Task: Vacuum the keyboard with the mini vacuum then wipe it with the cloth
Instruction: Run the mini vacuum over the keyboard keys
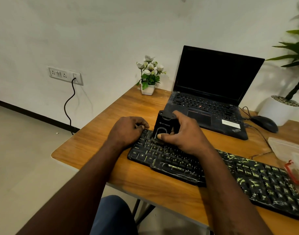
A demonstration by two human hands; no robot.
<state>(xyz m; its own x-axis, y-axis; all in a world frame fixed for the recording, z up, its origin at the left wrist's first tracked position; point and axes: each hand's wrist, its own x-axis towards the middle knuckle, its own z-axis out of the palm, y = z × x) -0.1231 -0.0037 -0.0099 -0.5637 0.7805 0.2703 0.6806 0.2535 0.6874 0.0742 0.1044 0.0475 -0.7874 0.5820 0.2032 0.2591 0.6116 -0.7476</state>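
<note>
Mini vacuum held upright on the keyboard's left end.

The right hand (182, 134) is wrapped around the black mini vacuum (163, 127), which stands on the upper-left keys of the black keyboard (213, 168). The left hand (126, 131) rests curled, fingers folded in, on the keyboard's far-left edge, holding nothing. The keyboard lies across the wooden desk (98, 146). Beyond the keyboard sits an open laptop (213, 92); a clear plastic pouch (289, 150) lies past the keyboard's right end. Whether it holds the cloth I cannot tell.
</note>
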